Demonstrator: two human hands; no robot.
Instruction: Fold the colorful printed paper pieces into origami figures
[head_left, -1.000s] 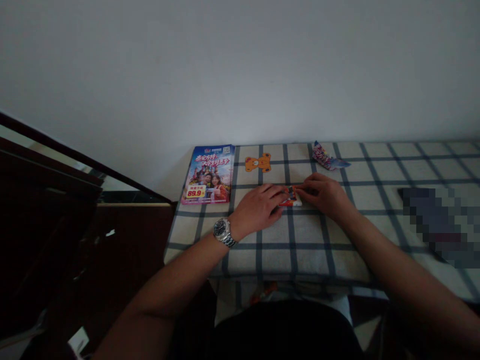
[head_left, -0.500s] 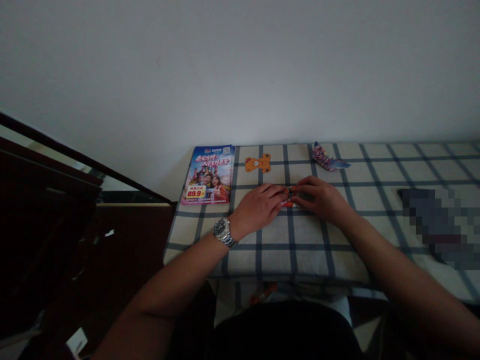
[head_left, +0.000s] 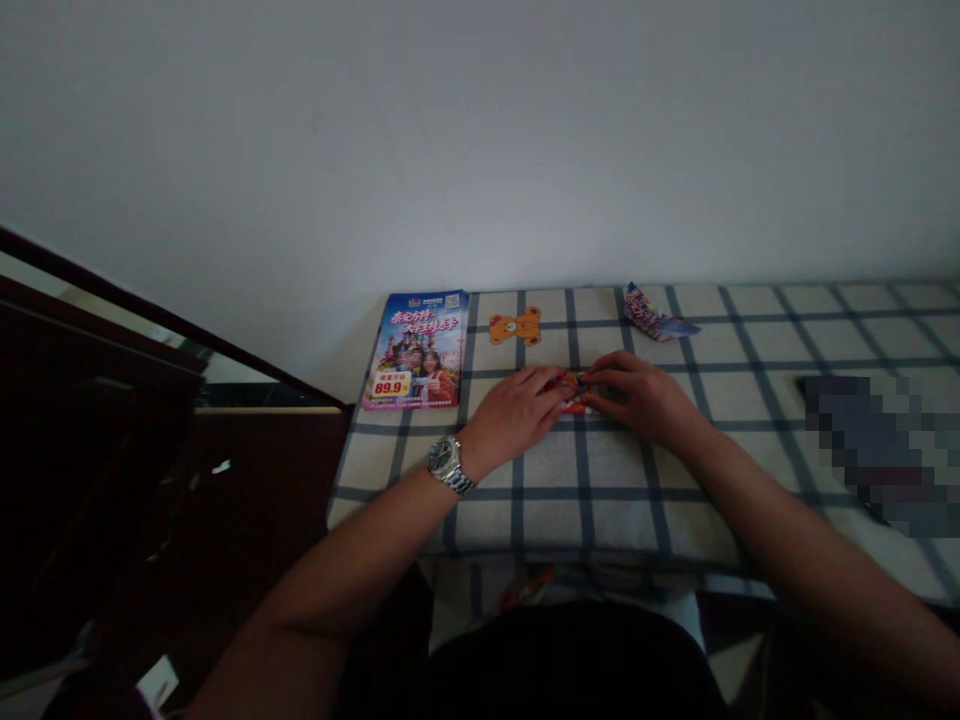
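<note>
A small, shiny red-and-orange packet (head_left: 576, 406) lies flat on the checked tablecloth, partly covered by fingers from both sides. My left hand (head_left: 517, 412), with a metal watch (head_left: 448, 464) on its wrist, holds the packet's left end under bent fingertips. From the other side, my right hand (head_left: 643, 397) pinches its right end between thumb and fingers. What the packet contains cannot be seen. Just beyond the hands, a crumpled blue-and-red wrapper (head_left: 654, 318) sits on the cloth.
A stack of colourful flyers (head_left: 416, 350) lies at the table's left end. Beside it is a flat orange bear figure (head_left: 515, 326). A dark, blurred-out object (head_left: 862, 440) rests at the right. The checked tablecloth (head_left: 551, 520) runs back to a pale wall (head_left: 480, 140).
My left fingers have shifted slightly to the left, and more of the red packet shows between the hands. My right hand stays almost where it was.
</note>
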